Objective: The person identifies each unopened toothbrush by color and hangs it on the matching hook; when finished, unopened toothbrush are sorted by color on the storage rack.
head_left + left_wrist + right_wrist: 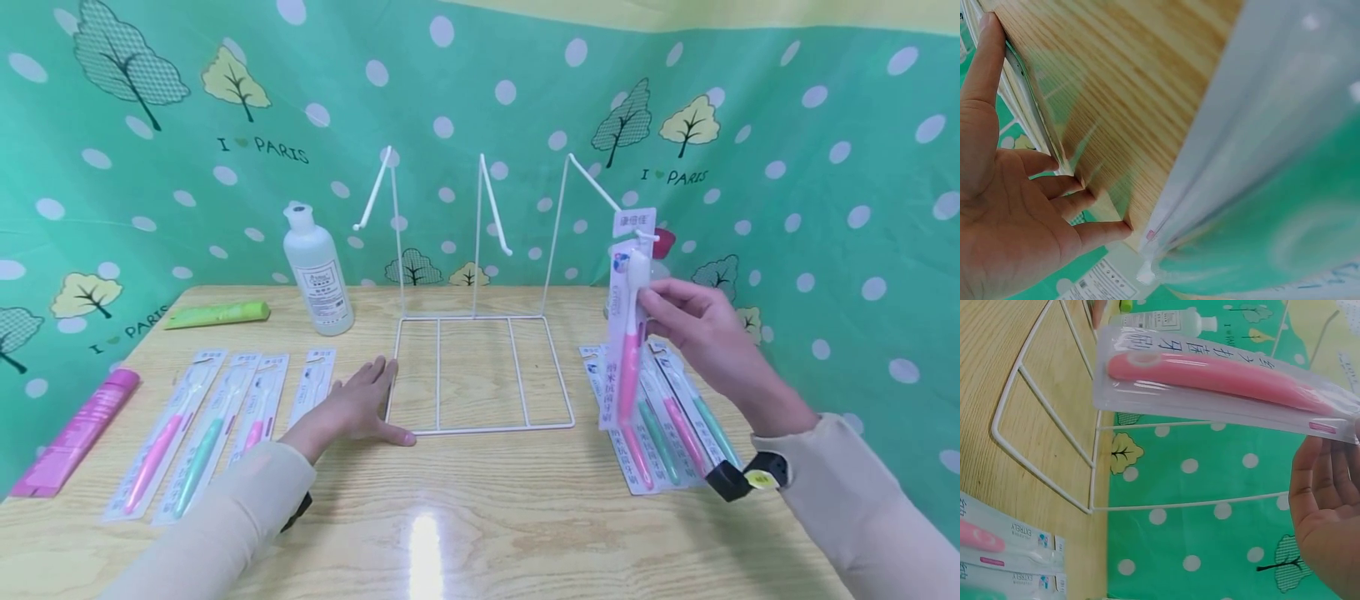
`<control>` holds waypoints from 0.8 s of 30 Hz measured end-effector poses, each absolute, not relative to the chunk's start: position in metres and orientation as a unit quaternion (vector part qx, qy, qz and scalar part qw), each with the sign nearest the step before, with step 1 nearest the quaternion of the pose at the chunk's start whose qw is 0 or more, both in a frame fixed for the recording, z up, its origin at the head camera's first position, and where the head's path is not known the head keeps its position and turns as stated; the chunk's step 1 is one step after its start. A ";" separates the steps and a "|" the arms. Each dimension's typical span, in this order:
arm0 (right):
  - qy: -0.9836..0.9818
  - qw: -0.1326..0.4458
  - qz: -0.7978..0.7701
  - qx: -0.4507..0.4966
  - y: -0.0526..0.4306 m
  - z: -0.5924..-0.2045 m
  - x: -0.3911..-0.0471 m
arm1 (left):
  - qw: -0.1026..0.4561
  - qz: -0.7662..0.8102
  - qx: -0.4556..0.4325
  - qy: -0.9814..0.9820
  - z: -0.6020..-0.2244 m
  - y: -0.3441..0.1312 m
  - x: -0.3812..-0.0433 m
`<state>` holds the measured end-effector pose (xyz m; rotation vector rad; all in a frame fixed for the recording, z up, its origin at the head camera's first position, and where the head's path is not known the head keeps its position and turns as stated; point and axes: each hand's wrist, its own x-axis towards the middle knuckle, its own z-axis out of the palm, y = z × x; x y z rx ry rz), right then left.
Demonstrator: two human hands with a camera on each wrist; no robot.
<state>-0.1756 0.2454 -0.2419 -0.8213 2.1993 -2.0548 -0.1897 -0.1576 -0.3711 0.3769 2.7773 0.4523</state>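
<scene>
Across the wooden table, packaged toothbrushes lie at left beside a pink tube, with a second group at right. The left hand, fingers straight and spread, touches the near left corner of the white wire rack, gripping nothing. Above the second group, the right hand pinches a pink packaged toothbrush, upright at the rack's right hook, whose tip shows before the card. Farther back are a green tube and a standing bottle, then a green curtain
</scene>
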 end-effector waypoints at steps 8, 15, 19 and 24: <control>0.746 0.013 -0.645 -0.165 0.238 -0.243 -0.194 | 0.148 0.159 0.132 0.967 -0.371 -0.157 -0.189; 0.773 0.039 -0.620 -0.130 0.234 -0.243 -0.212 | 0.148 0.163 0.134 0.966 -0.372 -0.158 -0.188; 0.785 0.033 -0.608 -0.111 0.229 -0.242 -0.223 | 0.149 0.164 0.136 0.966 -0.372 -0.159 -0.188; 0.779 0.017 -0.617 -0.108 0.223 -0.241 -0.237 | 0.150 0.163 0.135 0.966 -0.373 -0.159 -0.188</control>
